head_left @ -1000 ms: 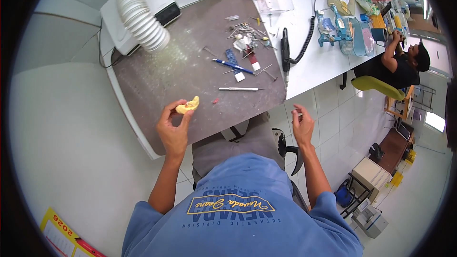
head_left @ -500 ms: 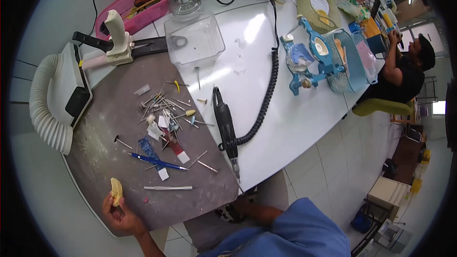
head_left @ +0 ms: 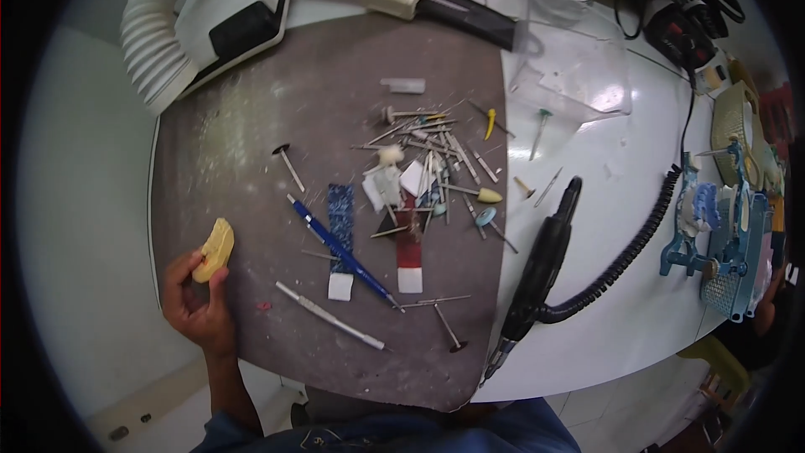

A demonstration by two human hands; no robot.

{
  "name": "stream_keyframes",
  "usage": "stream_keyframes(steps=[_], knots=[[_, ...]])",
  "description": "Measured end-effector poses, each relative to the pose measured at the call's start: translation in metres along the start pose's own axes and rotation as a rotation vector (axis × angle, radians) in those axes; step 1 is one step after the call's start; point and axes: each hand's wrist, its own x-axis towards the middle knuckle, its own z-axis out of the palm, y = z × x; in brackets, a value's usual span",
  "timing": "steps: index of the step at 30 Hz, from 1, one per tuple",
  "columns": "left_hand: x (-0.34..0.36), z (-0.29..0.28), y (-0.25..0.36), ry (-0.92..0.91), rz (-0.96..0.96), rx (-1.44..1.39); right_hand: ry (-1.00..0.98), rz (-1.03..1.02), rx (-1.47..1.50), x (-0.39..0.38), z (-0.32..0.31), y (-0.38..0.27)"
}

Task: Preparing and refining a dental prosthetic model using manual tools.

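Note:
Between the thumb and fingers of my left hand (head_left: 199, 315) is a yellow piece of dental plaster cast (head_left: 218, 249), raised at the left side of the brown mat (head_left: 226, 168). To its right lie a blue mechanical pencil (head_left: 337, 245) and a slim silver knife handle (head_left: 329, 316). The pencil crosses a blue speckled strip (head_left: 341, 210). Several rotary burs (head_left: 459, 155) are heaped farther right, around a red strip (head_left: 408, 245). A black-headed bur (head_left: 283, 150) lies apart, beyond the pencil. My right hand is out of sight.
A black rotary handpiece (head_left: 541, 268) with a coiled cord (head_left: 625, 264) rests on the white table right of the mat. Far right stands a blue articulator (head_left: 725, 231) by baskets. A ribbed white hose (head_left: 155, 42) and a clear plastic box (head_left: 579, 75) are at the back.
My view has swung left and closer over the mat, so the bench things appear farther right. My left hand still holds the cast piece. My right arm, formerly over my lap, has left the picture.

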Motion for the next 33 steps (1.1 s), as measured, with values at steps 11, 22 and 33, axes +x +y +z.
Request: stream_keyframes(steps=[11, 22, 33], knots=[[-0.002, -0.004, 0.013, 0.069, 0.159, -0.133, 0.066, -0.139, 0.066, 0.037, 0.021, -0.002], [-0.012, -0.02, 0.012, 0.197, 0.369, -0.244, 0.254, -0.089, -0.202, 0.034, -0.005, -0.034], [-0.013, -0.027, 0.008, 0.221, 0.321, -0.325, 0.805, -0.428, 0.056, -0.223, -0.062, -0.203]])
